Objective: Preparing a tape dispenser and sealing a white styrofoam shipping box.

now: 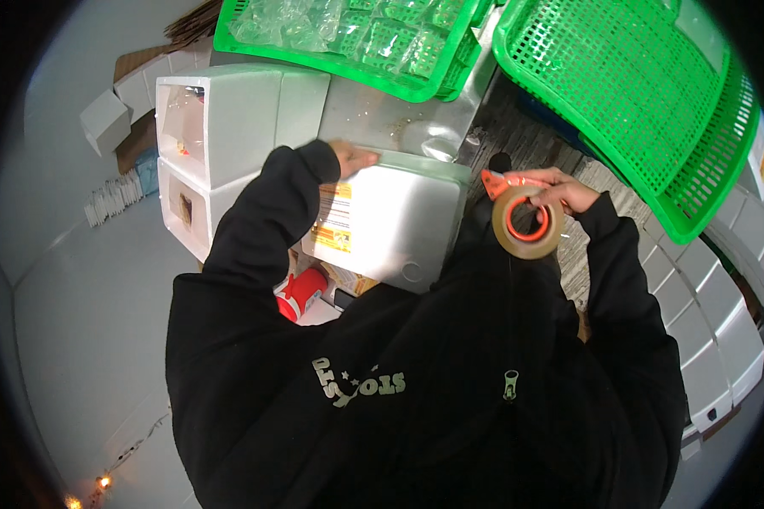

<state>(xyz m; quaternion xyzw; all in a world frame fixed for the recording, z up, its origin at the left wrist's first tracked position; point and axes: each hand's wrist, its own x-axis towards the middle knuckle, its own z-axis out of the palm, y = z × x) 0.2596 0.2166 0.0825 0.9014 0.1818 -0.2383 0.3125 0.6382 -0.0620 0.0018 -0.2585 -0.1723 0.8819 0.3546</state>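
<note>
A white foam box (388, 216) with a printed orange label on it lies before me on the metal table. My left hand (354, 159) rests on its far left edge, fingers over the rim. To the right of the box, my right hand (563, 191) grips an orange tape dispenser (498, 183) with a wide roll of tape (527, 249) on it. The dispenser is apart from the box. Whether a strip of tape hangs from it, I cannot tell.
Green plastic baskets (331, 66) with clear bags stand at the far side; more green baskets (617, 89) are at the right. Open foam boxes (242, 127) stand on the left. A red roll (305, 289) lies near my left sleeve. Stacked white boxes (694, 305) line the right.
</note>
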